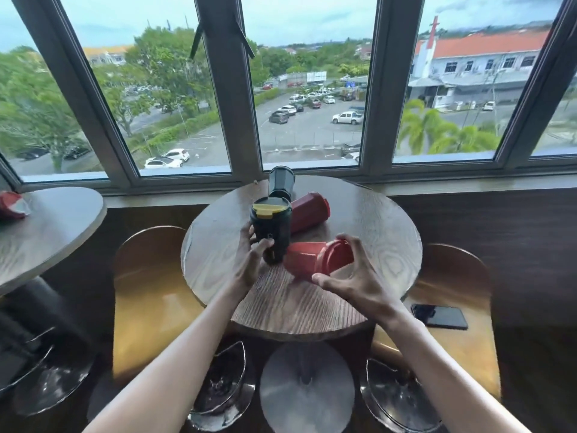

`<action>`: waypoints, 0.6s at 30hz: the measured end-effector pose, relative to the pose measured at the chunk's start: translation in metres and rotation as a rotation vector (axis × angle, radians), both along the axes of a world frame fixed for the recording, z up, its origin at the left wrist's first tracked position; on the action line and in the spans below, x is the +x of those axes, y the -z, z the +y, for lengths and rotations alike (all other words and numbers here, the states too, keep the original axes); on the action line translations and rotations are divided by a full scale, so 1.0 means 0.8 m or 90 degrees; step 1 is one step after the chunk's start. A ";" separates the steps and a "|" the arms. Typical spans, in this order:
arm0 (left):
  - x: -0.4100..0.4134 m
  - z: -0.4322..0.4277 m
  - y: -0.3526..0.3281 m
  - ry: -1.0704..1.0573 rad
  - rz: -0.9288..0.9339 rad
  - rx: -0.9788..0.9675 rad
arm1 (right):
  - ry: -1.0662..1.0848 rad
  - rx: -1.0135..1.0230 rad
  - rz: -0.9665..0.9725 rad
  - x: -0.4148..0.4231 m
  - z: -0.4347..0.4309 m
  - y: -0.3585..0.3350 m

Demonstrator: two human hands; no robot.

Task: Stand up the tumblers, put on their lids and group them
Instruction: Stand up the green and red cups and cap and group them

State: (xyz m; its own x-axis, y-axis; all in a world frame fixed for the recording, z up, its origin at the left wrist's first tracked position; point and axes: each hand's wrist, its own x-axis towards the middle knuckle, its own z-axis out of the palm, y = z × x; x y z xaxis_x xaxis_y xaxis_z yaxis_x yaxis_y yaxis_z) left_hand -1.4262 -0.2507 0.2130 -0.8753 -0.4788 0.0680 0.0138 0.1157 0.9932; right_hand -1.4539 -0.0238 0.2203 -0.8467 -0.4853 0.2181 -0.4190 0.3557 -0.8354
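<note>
A dark green tumbler [271,228] with a yellow-flapped lid stands upright on the round wooden table [374,245]; my left hand [251,260] is wrapped around its lower part. A red tumbler with its red lid on [315,259] lies on its side just right of it. My right hand [356,276] curls around the lidded end, fingers spread, touching or nearly touching it. Behind, a second dark tumbler [281,182] lies with its open mouth toward the window, and a second red tumbler [309,210] lies on its side beside it.
A black phone [439,316] lies on the wooden stool [452,276] to the right. Another stool [150,276] stands left of the table. A second round table [46,232] at far left carries a red object [12,205]. The window sill runs right behind the table.
</note>
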 end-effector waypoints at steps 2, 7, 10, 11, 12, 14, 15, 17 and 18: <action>-0.006 -0.008 0.006 0.007 -0.027 -0.036 | 0.039 0.006 -0.013 -0.006 -0.007 -0.018; -0.018 -0.022 0.022 -0.003 -0.081 -0.114 | 0.146 0.114 0.036 -0.027 -0.046 -0.044; -0.019 -0.025 0.032 0.002 -0.065 -0.138 | 0.182 0.195 0.057 -0.045 -0.074 -0.058; -0.019 -0.026 0.036 0.003 -0.057 -0.135 | 0.189 0.214 0.062 -0.051 -0.081 -0.061; -0.020 -0.028 0.039 0.004 -0.050 -0.123 | 0.196 0.227 0.064 -0.056 -0.088 -0.064; -0.020 -0.030 0.042 -0.005 -0.045 -0.096 | 0.215 0.241 0.056 -0.068 -0.097 -0.065; -0.020 -0.031 0.043 -0.007 -0.042 -0.090 | 0.227 0.247 0.055 -0.072 -0.100 -0.065; -0.021 -0.034 0.044 -0.011 -0.031 -0.086 | 0.241 0.244 0.047 -0.078 -0.103 -0.065; -0.021 -0.035 0.044 -0.007 -0.028 -0.084 | 0.239 0.231 0.044 -0.081 -0.104 -0.063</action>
State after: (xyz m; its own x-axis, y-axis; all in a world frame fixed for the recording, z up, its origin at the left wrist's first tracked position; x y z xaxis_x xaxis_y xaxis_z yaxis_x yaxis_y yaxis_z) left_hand -1.4429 -0.2786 0.1780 -0.8738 -0.4774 0.0925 -0.0316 0.2455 0.9689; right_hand -1.5186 -0.1069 0.2707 -0.9665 -0.2057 0.1535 -0.2565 0.7531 -0.6058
